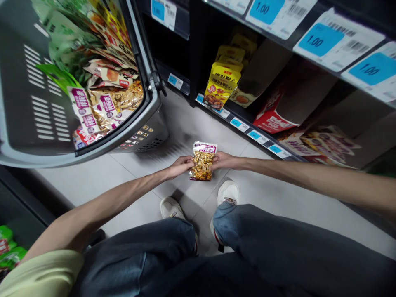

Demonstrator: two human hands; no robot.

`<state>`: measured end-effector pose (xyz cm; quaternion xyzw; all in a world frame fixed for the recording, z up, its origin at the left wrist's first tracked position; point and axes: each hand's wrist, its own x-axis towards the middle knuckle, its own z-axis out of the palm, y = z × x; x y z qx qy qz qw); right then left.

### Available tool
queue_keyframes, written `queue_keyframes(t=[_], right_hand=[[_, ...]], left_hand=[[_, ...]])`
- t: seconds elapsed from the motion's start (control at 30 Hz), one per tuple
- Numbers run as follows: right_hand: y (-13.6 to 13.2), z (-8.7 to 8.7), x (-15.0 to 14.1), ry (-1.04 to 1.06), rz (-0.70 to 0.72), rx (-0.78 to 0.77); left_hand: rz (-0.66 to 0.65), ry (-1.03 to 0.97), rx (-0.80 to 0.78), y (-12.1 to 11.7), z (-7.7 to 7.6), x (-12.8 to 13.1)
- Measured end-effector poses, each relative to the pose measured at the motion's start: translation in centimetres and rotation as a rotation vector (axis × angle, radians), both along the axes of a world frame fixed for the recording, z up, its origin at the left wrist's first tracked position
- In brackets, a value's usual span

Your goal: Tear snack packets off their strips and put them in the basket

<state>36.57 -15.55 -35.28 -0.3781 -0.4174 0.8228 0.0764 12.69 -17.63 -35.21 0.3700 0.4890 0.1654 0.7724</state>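
Note:
Between my two hands is a small snack packet (203, 161) with a white and purple top and golden-brown pieces showing through its front. My left hand (182, 166) pinches its left edge, and my right hand (223, 160) grips its right edge. The packet is held above the floor, in front of my shoes. To the upper left stands a grey shopping basket (130, 142) filled with snack packets; several purple-and-white packets (107, 105) in it look like the one I hold.
On the right, a dark shelf unit (193, 53) holds yellow snack packets (221, 82), a red box (275, 113) and more packets (324, 142) on its bottom level. Blue-and-white price tags (323, 39) line its edges. Green packages (10, 249) lie at the lower left. Grey tiles (123, 194) cover the floor.

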Motion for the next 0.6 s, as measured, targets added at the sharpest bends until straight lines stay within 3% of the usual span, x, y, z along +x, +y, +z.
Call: queue_keyframes(t=[0.3, 0.6], right_hand=[[-0.3, 0.1, 0.0, 0.015, -0.081, 0.000], [-0.2, 0.2, -0.1, 0.020, -0.019, 0.019]], left_hand=[[-0.054, -0.004, 0.035, -0.2, -0.9, -0.3], [-0.073, -0.021, 0.052, -0.3, -1.1, -0.4]])
